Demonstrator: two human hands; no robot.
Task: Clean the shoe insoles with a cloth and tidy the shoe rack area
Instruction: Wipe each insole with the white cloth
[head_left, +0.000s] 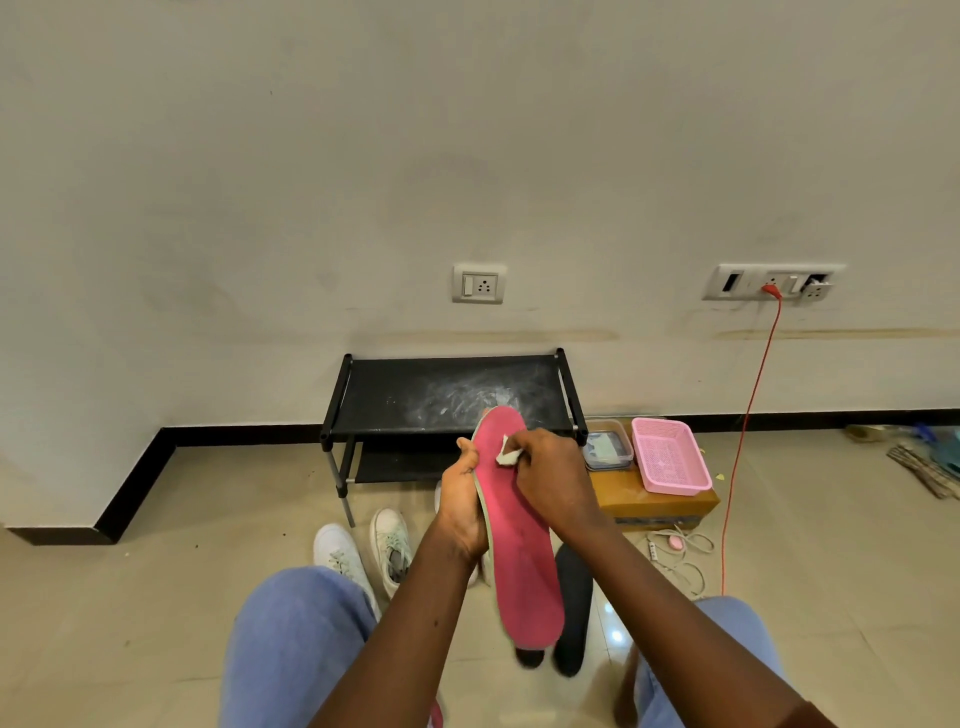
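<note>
Pink insole (522, 540), pale green edge, gripped by left hand (462, 512); right hand (553, 480) fingers pinching white cloth (508, 454) against it.

rack (452, 395) at wall | basket (670, 460) right | sneakers (363, 551) in front

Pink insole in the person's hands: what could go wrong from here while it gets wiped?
The left hand grips the pink insole by one edge only, and its lower end hangs free; hard wiping might bend it or make it slip to the floor.
The cloth in the right hand is a small wad, so fingers may rub instead.
The top shelf of the shoe rack shows white dusty smears; laying the insole there could soil it again.
</note>
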